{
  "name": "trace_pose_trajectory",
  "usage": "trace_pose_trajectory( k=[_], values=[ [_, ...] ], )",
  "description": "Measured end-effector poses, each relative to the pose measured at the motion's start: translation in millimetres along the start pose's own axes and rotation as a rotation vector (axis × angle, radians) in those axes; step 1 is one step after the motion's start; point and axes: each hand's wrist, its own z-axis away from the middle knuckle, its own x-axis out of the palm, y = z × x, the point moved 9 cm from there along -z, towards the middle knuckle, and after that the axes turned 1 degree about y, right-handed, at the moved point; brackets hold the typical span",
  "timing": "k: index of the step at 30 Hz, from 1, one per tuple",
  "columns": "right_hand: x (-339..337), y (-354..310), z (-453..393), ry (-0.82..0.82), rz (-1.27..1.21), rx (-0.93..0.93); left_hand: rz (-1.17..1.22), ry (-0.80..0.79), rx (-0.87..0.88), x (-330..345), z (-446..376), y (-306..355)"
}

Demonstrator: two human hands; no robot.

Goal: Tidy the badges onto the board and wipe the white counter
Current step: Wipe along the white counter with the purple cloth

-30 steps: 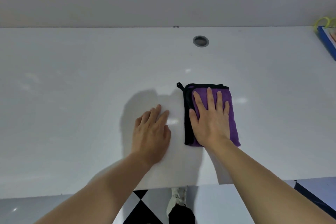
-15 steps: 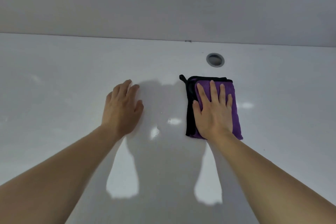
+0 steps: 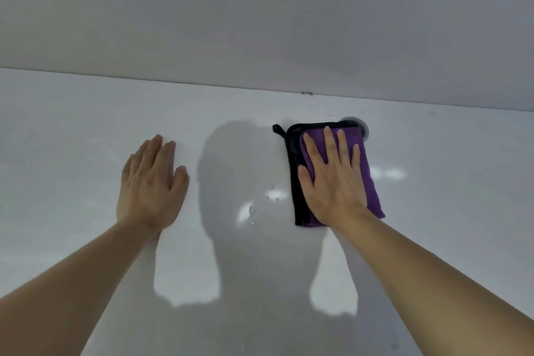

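Observation:
A folded purple cloth [image 3: 370, 179] with a black edge lies on the white counter [image 3: 72, 130], right of centre. My right hand [image 3: 332, 179] presses flat on the cloth with straight, spread fingers. My left hand [image 3: 150, 182] rests flat on the bare counter to the left, fingers together, holding nothing. A few water drops [image 3: 252, 215] glisten between the two hands. No badges and no board are in view.
A round grey grommet hole [image 3: 362, 126] sits in the counter at the cloth's far right corner, partly covered by it. A plain grey wall [image 3: 260, 23] rises behind the counter's back edge.
My right hand has pushed the cloth away from me toward the back wall, up to the grommet hole. My left hand has slid left and outward on the counter.

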Motion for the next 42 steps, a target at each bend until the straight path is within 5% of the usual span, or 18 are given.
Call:
trace_pose_trajectory(
  k=[19, 37, 42],
  values=[
    [-2.4, -8.9, -82.2, -0.016, -0.06, 0.167, 0.012, 0.055, -0.006, -1.3, -3.9, 1.3],
    [-6.4, -180.7, -51.2, -0.027, -0.172, -0.258, -0.017, 0.026, 0.022, 1.1, -5.1, 1.6],
    [-5.1, -184.8, -50.2, -0.04, -0.187, -0.297, -0.021, 0.028, 0.026, 0.3, -4.5, 1.1]
  ],
)
